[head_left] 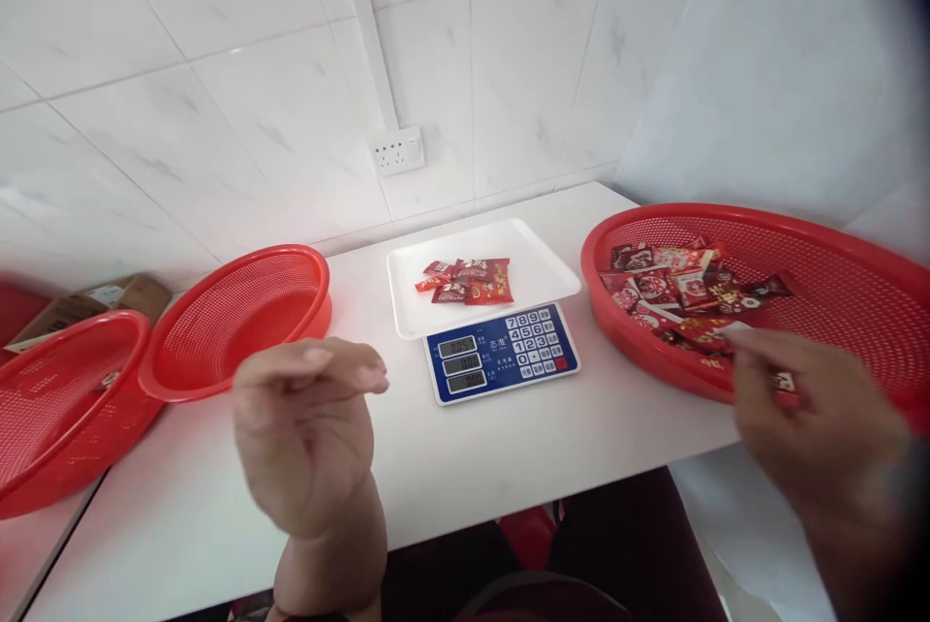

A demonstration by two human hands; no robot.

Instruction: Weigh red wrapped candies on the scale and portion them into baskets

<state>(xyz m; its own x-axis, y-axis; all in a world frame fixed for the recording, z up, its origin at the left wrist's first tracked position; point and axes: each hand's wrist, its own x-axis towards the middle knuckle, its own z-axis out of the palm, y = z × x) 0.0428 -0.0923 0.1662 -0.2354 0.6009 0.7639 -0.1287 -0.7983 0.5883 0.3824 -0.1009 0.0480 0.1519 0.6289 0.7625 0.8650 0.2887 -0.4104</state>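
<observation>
white marbled tiles [523,70] cover the wall behind, and below them a white table [494,467] runs across the view. on its right side sits a wide red mesh basket [639,351], the largest of three. at the far left is another red basket [94,438], its rim close against a smaller round basket [239,312]; behind these two lies a cardboard box [73,312]. midway along the table, a white tray [523,259] tops a scale with a blue keypad panel [501,356]; its upper readout is hard to read, the two lower ones show 0.00.

the left hand [312,438] is raised over the table in front of the small basket, palm partly showing, fingers loosely bent and apart from the thumb, with nothing visible in it. the right hand [814,419], blurred, is at the near side of the wide basket, thumb and fingers drawn close together; whether they grip a packet i cannot tell. red and brown packets [690,291] lie heaped beyond it inside that basket. a few red packets [469,281] overlap on the tray.
</observation>
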